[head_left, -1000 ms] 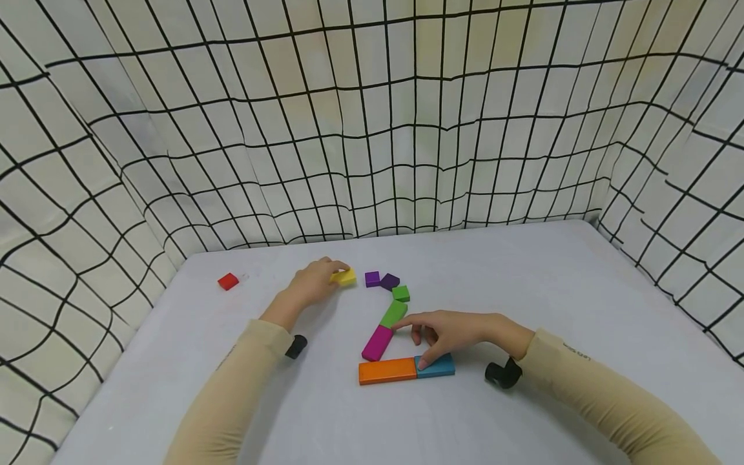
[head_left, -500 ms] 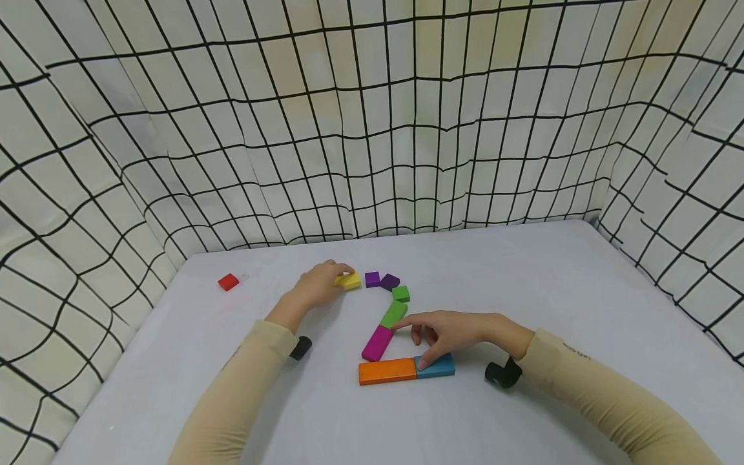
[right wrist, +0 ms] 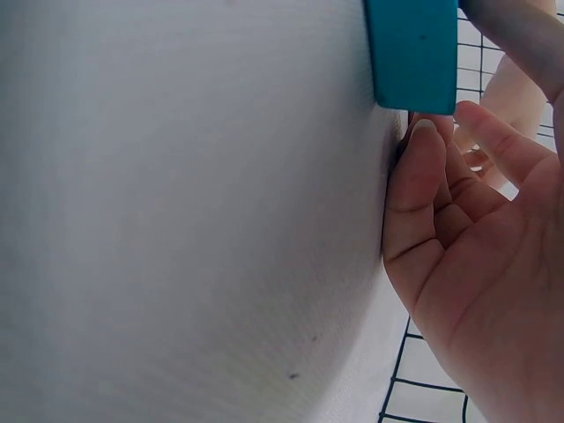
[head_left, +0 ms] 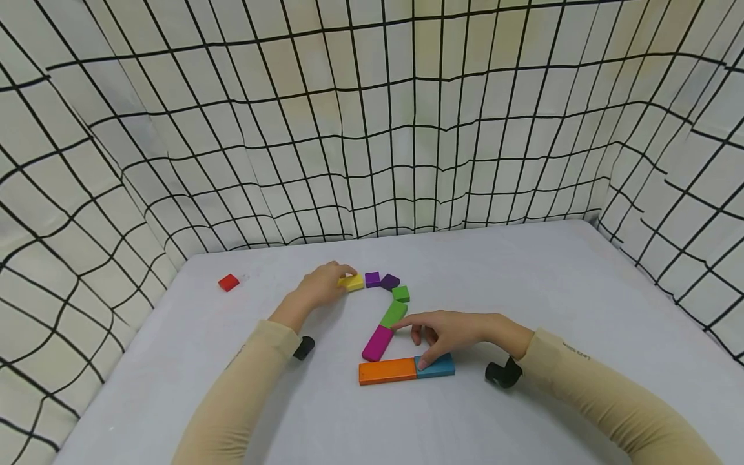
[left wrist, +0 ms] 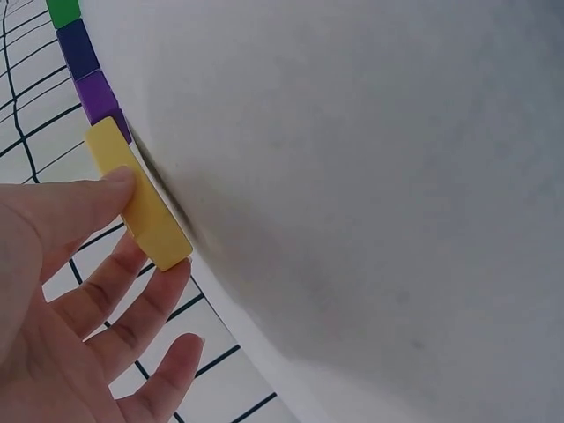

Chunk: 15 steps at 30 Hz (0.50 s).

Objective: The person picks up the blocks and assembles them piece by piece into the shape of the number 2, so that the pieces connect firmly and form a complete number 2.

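My left hand pinches a yellow block between thumb and fingers, low at the table's far side. Its end lies right beside a purple block; whether they touch I cannot tell. From there a curved row runs through a dark purple block, a small green block, a longer green block and a magenta block. Below it, an orange block meets a blue block end to end. My right hand rests its thumb on the blue block, its index fingertip at the green-magenta joint.
A red block lies alone at the far left of the white table. Black netting over white sheeting surrounds the back and sides. Dark wrist cameras sit under both wrists.
My left hand has slid the yellow block rightward along the table, closing the gap to the purple block. My right hand and the other blocks stay in place.
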Each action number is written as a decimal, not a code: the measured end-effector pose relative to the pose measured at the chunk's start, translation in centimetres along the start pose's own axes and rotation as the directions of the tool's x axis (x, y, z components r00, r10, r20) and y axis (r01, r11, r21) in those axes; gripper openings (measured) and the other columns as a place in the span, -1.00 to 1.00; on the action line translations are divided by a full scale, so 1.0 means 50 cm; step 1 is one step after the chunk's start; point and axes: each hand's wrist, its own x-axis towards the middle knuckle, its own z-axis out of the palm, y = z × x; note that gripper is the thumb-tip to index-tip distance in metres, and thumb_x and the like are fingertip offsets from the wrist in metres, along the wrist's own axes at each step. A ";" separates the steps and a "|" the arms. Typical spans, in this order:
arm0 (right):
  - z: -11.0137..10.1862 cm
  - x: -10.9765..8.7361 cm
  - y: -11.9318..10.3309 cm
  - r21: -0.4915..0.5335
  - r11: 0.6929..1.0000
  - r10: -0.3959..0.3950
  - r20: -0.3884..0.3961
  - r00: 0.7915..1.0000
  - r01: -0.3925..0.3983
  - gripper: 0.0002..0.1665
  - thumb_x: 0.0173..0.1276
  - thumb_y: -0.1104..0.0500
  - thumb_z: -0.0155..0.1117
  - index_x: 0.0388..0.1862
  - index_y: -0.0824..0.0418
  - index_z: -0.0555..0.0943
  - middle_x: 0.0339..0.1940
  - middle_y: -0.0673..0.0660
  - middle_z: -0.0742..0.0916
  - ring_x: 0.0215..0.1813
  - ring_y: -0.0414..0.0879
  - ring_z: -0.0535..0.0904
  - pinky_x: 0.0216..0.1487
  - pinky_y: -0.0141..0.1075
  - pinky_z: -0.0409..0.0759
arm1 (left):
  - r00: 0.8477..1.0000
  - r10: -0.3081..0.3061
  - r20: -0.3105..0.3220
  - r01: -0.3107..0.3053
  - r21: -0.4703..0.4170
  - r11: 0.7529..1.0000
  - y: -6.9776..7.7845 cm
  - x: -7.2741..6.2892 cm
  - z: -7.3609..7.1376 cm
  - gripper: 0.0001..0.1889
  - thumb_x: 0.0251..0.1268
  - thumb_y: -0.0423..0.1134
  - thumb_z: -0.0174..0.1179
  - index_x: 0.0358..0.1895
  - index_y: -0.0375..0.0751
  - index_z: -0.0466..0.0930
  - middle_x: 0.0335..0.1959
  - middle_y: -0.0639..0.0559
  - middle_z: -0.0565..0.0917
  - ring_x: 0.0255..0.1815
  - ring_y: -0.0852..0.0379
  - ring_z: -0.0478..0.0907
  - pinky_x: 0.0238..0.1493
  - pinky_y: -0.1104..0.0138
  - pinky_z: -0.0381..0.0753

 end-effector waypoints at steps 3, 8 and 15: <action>0.001 0.000 0.000 0.000 1.000 0.004 0.000 1.000 -0.004 -0.18 0.34 0.15 0.50 0.53 0.08 0.38 -0.15 -0.02 0.58 -0.27 -0.19 0.48 -0.23 -0.39 0.46 | 1.000 -0.002 0.009 0.002 0.003 1.000 0.002 0.000 0.000 -0.58 0.46 -0.37 0.21 0.34 -0.16 0.57 0.21 -0.25 0.58 0.23 -0.21 0.52 0.27 -0.20 0.45; 0.000 0.000 0.000 -0.002 1.000 0.009 0.003 1.000 -0.009 -0.19 0.34 0.15 0.49 0.53 0.07 0.38 -0.15 -0.02 0.58 -0.27 -0.18 0.49 -0.23 -0.39 0.46 | 1.000 -0.006 0.015 0.006 0.003 1.000 0.004 0.000 0.000 -0.58 0.44 -0.37 0.22 0.34 -0.17 0.57 0.19 -0.24 0.59 0.22 -0.20 0.52 0.27 -0.21 0.45; -0.001 0.000 0.000 -0.008 1.000 0.012 0.002 1.000 -0.012 -0.19 0.34 0.15 0.49 0.53 0.07 0.39 -0.15 -0.03 0.57 -0.27 -0.18 0.49 -0.23 -0.39 0.46 | 1.000 0.010 0.007 -0.010 -0.007 1.000 0.004 0.003 0.003 -0.57 0.43 -0.36 0.25 0.33 -0.17 0.57 0.18 -0.23 0.60 0.20 -0.20 0.53 0.25 -0.22 0.44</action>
